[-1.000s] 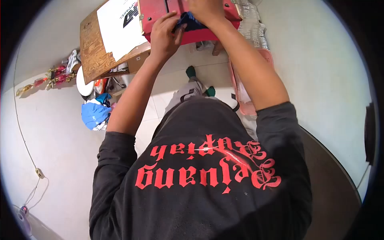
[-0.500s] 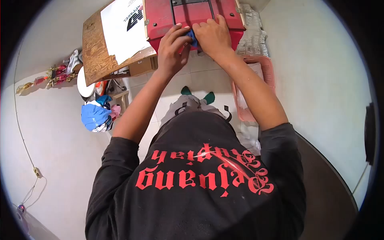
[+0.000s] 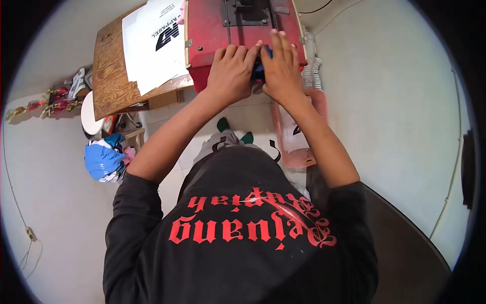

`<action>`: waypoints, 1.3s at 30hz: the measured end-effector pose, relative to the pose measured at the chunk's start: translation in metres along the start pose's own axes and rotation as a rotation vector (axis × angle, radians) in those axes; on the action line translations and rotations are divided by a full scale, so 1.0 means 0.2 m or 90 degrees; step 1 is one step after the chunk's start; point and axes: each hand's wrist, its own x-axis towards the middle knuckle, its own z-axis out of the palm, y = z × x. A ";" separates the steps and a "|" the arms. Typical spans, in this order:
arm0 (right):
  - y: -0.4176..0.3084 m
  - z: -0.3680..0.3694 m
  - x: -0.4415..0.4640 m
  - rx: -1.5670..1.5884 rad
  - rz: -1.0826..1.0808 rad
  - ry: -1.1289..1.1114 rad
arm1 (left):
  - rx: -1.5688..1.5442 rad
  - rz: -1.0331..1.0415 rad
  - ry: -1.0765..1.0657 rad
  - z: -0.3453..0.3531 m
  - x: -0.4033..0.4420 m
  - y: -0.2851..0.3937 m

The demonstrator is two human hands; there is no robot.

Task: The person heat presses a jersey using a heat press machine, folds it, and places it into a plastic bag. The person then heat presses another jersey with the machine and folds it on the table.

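The red machine (image 3: 207,31), with dark metal rods on its lid, looks like a heat press. At its front edge a dark blue piece (image 3: 258,71), perhaps a wrapped handle, shows between my two hands. My left hand (image 3: 231,75) is bent over the front edge, its fingers close together and its thumb side against the blue piece. On the other side of that piece is my right hand (image 3: 283,68), with fingers stretched out over the red lid. Both palms hide much of the machine's front.
Left of the machine, printed white sheets (image 3: 152,55) lie on a wooden table (image 3: 109,66). A pink plastic basket (image 3: 298,159) stands on the floor at right. Folded clothes (image 3: 104,159) and a round white seat (image 3: 91,114) are at left. Printed bags (image 3: 313,71) lie behind the basket.
My left hand has moved from half-curled beside the blue piece to over the machine's edge. My right fingers have straightened onto the lid. The view has shifted, showing more of the lid.
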 end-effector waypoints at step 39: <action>0.06 0.09 0.06 -0.023 -0.077 -0.017 | 0.171 0.005 0.098 0.20 0.03 -0.04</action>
